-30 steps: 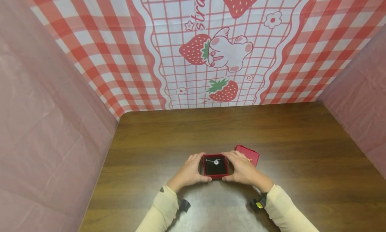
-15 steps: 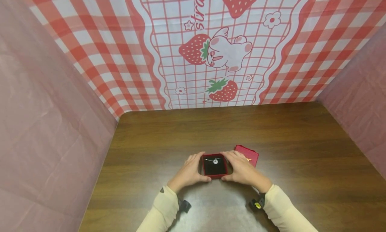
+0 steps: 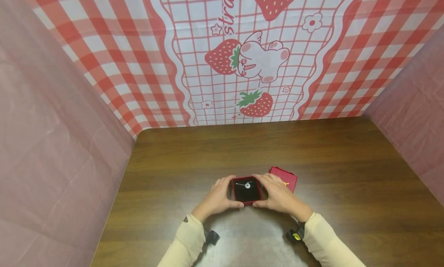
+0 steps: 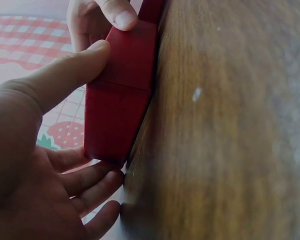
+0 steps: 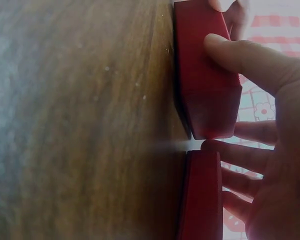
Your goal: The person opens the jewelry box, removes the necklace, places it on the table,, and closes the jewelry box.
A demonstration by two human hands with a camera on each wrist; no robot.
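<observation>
A small square red jewelry box (image 3: pixel 247 196) stands without its lid on the wooden table, between my two hands. On its black insert lies a fine silver chain with a round pendant (image 3: pixel 248 185). My left hand (image 3: pixel 216 197) grips the left side, thumb on the near wall and fingers round the far corner. From the other side my right hand (image 3: pixel 279 193) holds it the same way. In the right wrist view, the red lid (image 5: pixel 202 195) lies close beside the box, beneath the right fingers. The head view shows a gold mark on this lid, partly hidden by the hand.
The brown wooden table (image 3: pixel 194 151) reaches back to a red-and-white checked cloth (image 3: pixel 132 66) with strawberry prints. Pink fabric walls (image 3: pixel 62 143) stand on the left and right. Each wrist wears a dark strapped camera (image 3: pixel 212 237).
My right thumb has shifted slightly left along the near wall of the box. Both hands keep their hold, and the lid stays where it was.
</observation>
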